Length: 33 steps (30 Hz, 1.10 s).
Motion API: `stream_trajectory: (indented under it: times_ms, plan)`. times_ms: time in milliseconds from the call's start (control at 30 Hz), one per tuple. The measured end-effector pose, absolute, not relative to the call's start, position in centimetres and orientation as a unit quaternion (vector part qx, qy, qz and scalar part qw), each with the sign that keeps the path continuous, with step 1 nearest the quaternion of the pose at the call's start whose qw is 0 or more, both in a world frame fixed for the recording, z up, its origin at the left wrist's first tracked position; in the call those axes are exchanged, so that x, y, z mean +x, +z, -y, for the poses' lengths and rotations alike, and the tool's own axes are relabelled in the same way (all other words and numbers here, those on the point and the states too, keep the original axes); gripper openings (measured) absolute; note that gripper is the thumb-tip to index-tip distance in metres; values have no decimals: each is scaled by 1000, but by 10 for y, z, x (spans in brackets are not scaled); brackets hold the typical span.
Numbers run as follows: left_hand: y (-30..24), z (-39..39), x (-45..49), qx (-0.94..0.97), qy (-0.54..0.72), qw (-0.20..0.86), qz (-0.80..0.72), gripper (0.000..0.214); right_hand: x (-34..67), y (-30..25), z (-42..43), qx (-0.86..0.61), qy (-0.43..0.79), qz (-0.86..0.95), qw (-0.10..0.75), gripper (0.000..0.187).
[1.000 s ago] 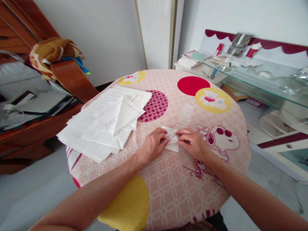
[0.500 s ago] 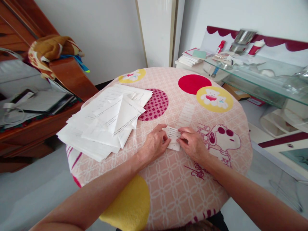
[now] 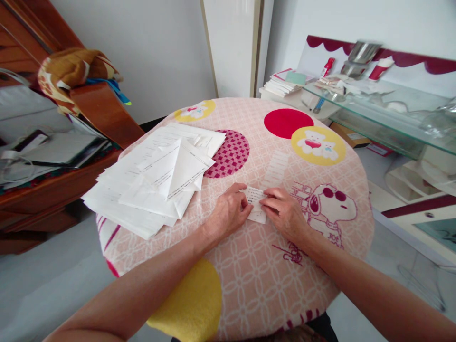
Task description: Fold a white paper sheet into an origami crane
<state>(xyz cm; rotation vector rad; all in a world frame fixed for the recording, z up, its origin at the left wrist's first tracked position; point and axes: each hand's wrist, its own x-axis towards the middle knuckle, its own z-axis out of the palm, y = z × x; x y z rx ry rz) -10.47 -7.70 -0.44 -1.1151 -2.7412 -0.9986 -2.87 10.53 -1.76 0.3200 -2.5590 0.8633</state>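
Observation:
A small piece of folded white paper [image 3: 255,214] with printed lines lies on the patterned tablecloth [image 3: 245,266] in front of me. My left hand [image 3: 230,209] grips its left edge, thumb and fingers curled in. On the opposite side, my right hand [image 3: 285,213] pinches the right edge, its fingertips partly over the print. To the left is a loose, uneven pile of printed white sheets [image 3: 149,190], with a folded sheet [image 3: 188,168] on top.
A glass shelf [image 3: 384,107] with a metal tin, a red cup and clutter stands at the right. Behind the table is a stack of papers [image 3: 280,85]. At the left, a wooden chair arm [image 3: 105,114] carries a brown patterned cloth [image 3: 71,71].
My right fingertips have shifted slightly left over the paper. The left hand and the paper stay almost where they were.

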Motion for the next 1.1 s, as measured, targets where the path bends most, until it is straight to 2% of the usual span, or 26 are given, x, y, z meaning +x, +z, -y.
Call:
stream_trajectory:
  times_ms: [433,667,1100]
  plan:
    - [-1,79,-107,-355,-332,-16,874,19,-27,-17,-106,114,298,928,193,21]
    - [0,87,-108,-358,-345,-24,867,12,-26,-21,-107,135,284,929,197,22]
    - [14,117,-121,-420,-313,-94,847,10,-25,-22,-108,143,283,929,190,23]
